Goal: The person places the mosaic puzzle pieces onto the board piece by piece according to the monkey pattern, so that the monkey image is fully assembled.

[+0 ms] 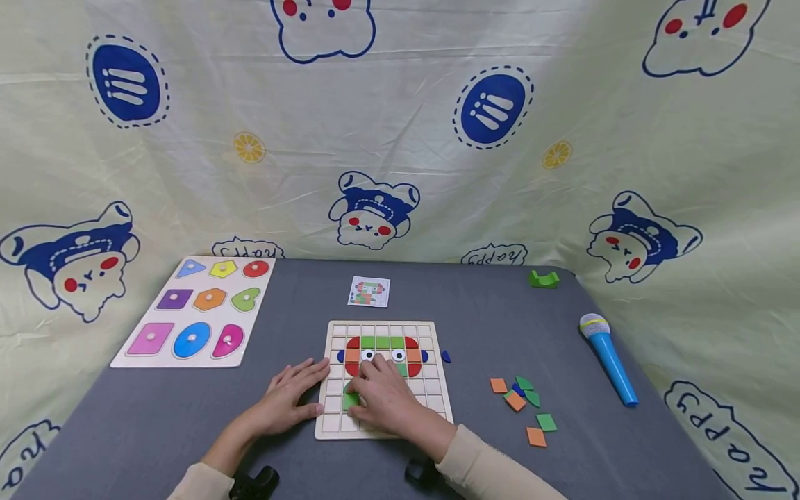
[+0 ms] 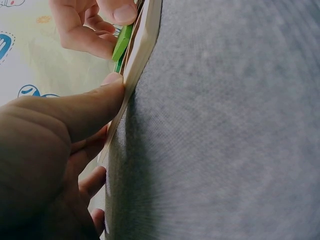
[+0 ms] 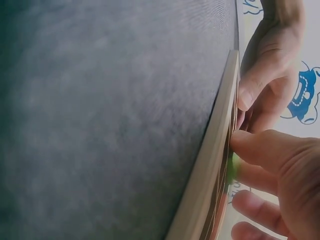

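A pale gridded board (image 1: 437, 385) lies on the table with a face of red, green, orange and blue tiles in its upper half. My left hand (image 1: 284, 399) rests at the board's left edge, fingers extended and thumb (image 2: 107, 95) against the rim. Over the lower left cells, my right hand (image 1: 390, 403) pinches a green tile (image 2: 122, 44) between thumb and fingers. That tile is tilted against the board in the left wrist view; another green tile (image 2: 118, 65) shows just below it. My right hand hides part of the face and the middle cells.
Loose orange, green and blue tiles (image 1: 536, 437) lie to the right, with one blue tile (image 1: 446, 357) beside the board. A pattern card (image 1: 369, 292) is behind it. A shape puzzle (image 1: 181, 312) sits left; a toy microphone (image 1: 609, 361) and green block (image 1: 544, 279) are at right.
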A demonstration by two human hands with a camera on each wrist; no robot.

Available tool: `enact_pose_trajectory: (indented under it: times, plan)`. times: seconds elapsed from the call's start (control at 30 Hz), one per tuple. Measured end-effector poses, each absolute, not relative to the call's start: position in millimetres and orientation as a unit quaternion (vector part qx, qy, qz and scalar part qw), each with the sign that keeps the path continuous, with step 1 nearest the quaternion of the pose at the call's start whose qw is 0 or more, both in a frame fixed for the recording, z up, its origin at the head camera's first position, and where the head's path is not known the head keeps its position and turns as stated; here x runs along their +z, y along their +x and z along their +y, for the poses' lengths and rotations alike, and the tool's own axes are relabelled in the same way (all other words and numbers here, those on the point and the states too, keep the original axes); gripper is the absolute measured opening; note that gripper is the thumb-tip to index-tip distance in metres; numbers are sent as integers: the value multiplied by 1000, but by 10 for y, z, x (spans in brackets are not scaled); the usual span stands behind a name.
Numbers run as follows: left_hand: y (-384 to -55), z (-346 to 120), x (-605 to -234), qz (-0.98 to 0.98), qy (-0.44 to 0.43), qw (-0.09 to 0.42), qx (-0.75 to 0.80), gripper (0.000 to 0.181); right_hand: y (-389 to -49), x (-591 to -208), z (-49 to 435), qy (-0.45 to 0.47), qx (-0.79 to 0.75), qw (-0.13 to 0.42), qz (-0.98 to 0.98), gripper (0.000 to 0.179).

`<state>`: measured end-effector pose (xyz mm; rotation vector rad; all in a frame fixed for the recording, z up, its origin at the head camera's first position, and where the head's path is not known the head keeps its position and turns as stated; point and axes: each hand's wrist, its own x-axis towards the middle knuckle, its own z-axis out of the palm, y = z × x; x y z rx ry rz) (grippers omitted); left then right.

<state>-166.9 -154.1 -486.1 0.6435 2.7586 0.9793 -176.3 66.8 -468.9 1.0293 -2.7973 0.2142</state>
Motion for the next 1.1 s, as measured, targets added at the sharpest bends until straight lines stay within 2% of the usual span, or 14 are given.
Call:
enact_pose_trajectory:
  times: [0.3,0.53,0.93,1.1]
  plan:
    - [-1666,-1543,-4853,916,218,71,328,64,-1753,-4672,685,339,78,72,-935,21]
    - [-1670,-1551,-4859,917,216,70,328,65,-1767,-4650,857,320,113,91,-936,20]
    - [-1673,-1546,-4862,915,213,78,333,66,-1821,-4637,1542,260,145,121,-947,22]
    - [-1677,-1548,-4866,914,213,80,335,66,-1812,-4664,1913,221,136,112,-959,26]
